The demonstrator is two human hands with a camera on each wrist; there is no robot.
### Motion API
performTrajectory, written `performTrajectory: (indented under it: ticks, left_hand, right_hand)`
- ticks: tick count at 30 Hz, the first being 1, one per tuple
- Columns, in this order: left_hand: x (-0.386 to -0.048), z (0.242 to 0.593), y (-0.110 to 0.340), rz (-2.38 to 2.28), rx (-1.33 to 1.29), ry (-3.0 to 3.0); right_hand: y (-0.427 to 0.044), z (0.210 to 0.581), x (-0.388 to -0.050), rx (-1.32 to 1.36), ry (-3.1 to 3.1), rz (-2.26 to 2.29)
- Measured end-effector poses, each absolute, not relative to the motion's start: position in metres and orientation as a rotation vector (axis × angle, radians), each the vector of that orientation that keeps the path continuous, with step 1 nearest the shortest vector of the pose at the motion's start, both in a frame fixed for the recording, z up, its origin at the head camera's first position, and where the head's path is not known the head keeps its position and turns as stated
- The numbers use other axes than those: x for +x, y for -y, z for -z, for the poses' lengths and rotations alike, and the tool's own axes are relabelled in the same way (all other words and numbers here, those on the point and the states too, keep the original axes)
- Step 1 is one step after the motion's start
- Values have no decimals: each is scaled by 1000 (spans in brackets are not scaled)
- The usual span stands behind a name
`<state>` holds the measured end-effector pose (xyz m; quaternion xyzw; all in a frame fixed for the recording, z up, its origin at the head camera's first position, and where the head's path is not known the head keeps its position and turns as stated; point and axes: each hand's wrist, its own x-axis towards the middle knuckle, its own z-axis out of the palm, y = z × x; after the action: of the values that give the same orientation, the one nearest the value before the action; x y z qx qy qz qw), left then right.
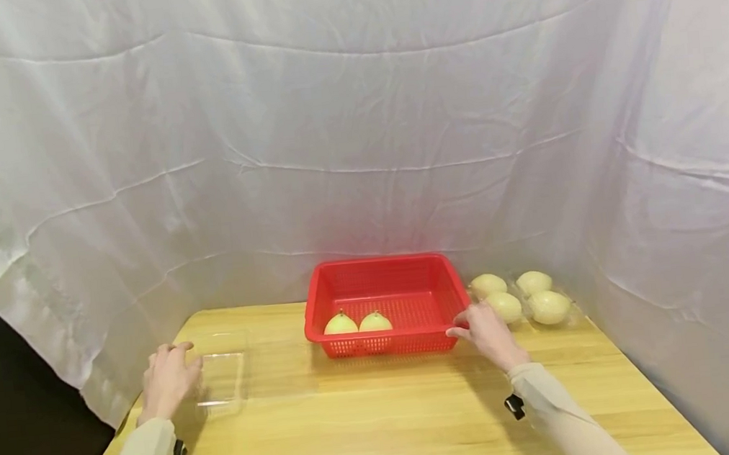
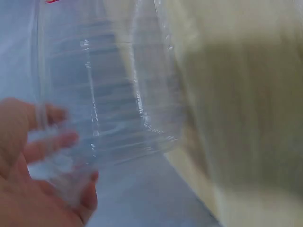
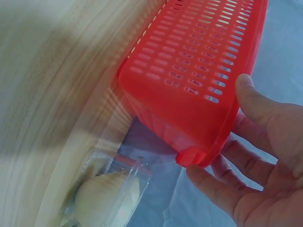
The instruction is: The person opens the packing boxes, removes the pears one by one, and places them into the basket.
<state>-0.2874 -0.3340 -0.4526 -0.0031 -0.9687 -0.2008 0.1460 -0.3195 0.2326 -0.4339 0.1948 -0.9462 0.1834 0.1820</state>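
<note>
A red plastic basket (image 1: 390,341) with slotted walls stands on the table, with two pale yellow pears (image 1: 340,323) showing inside. My right hand (image 1: 487,332) grips its near right corner; in the right wrist view the thumb (image 3: 245,81) is at the basket's (image 3: 175,71) rim, the other fingers across it. To the left, a see-through plastic box (image 1: 221,377) lies on the table. My left hand (image 1: 168,380) holds the left edge of that box; in the left wrist view the hand (image 2: 42,175) is blurred, its fingers and thumb around the clear box (image 2: 109,90).
Right of the basket, several more pale yellow pears (image 1: 549,307) sit in a clear plastic box, also seen at the bottom of the right wrist view around a pear (image 3: 102,201). White cloth (image 1: 356,127) hangs behind and beside the wooden table (image 1: 356,430).
</note>
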Motion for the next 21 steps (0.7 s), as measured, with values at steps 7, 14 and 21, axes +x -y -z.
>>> performTrajectory:
  ticks: [7, 14, 21]
  left_hand:
    - [-283, 449, 311, 492, -233, 2715]
    - [-277, 452, 293, 502, -526, 2910]
    - [-276, 454, 284, 678, -571, 3128]
  right_hand:
    - [-233, 433, -319, 549, 2647, -510]
    - [-232, 435, -318, 535, 2652, -518]
    - [-231, 435, -317, 529, 2649, -516]
